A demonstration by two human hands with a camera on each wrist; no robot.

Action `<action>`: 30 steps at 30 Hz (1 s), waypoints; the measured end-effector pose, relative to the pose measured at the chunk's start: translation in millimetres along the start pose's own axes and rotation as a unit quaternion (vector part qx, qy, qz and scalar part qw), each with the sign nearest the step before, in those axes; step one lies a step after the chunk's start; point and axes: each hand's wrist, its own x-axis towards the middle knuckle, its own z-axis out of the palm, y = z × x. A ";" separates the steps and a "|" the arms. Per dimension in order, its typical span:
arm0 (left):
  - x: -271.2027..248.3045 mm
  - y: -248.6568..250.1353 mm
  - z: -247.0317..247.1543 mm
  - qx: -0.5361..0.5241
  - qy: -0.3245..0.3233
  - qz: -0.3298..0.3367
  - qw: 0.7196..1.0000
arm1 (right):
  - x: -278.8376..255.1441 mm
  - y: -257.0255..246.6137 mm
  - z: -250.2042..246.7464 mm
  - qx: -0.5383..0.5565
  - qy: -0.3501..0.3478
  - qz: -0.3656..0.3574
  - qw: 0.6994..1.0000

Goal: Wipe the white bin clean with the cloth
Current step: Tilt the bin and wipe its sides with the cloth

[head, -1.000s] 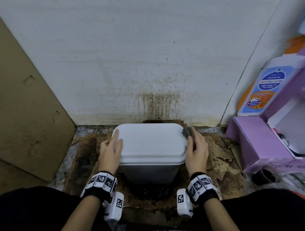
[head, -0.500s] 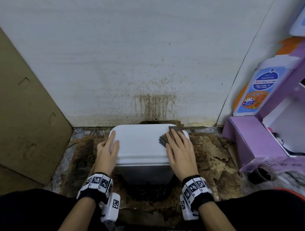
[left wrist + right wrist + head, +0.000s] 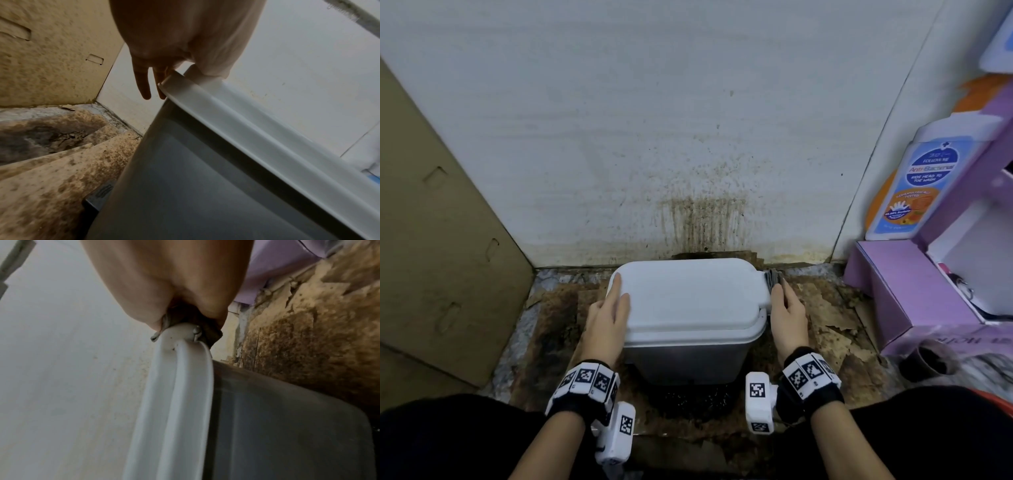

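Head view shows the right hand [image 3: 787,315] pinching the cloth [image 3: 774,275] against the white bin [image 3: 688,301] lid's right end, so the lid runs leftward toward the flat, bracing left hand [image 3: 607,315].

Over on the right, against the purple shelf, a printed bottle picture [image 3: 924,185] carries the only words I can read: "FOLLOW ME", then "Anti-Bacterial", then "KIDS HEAD TO TOE WASH". The smaller print on its orange patch is too blurred. The purple box [image 3: 914,298] below shows upside-down letters along its front edge, unreadable. The wristbands bear square black-and-white code marks.
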 end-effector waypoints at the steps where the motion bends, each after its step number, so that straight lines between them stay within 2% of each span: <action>1: 0.8 -0.3 0.4 0.006 -0.002 -0.004 1.000 | 1.4 1.3 -0.1 0.014 0.001 0.002 1.000; 5: -2.3 8.5 -2.0 0.061 -0.002 -0.024 0.998 | 0.8 2.5 4.2 0.021 0.023 -0.006 1.000; 8: -8.1 23.6 -6.8 0.135 0.042 -0.043 0.989 | -3.8 -2.6 8.1 0.019 0.036 -0.022 0.999; 10: -10.6 32.5 -8.3 0.160 0.074 -0.026 0.984 | -8.2 -8.2 13.7 0.023 0.033 -0.034 0.999; 13: -11.9 50.4 -4.6 0.148 0.097 0.037 0.983 | -12.1 -11.5 27.1 0.041 0.016 -0.061 0.997; 17: -19.2 84.7 3.7 0.068 0.058 0.111 0.990 | -14.9 -15.3 49.7 0.089 -0.024 -0.057 0.994; 20: -21.8 106.4 5.1 0.058 0.019 0.132 0.989 | -24.6 -25.0 63.3 0.107 -0.053 -0.076 0.990; 24: -9.7 116.1 5.5 0.114 -0.032 0.112 0.987 | -37.5 -37.1 79.4 0.166 -0.110 -0.055 0.978; 28: -0.8 115.7 -3.5 0.170 -0.014 0.060 0.984 | -41.3 -38.4 89.6 0.289 -0.187 0.020 0.939; 30: 0.7 114.6 -11.2 0.181 -0.007 0.048 0.982 | -42.6 -41.6 92.7 0.315 -0.209 0.038 0.925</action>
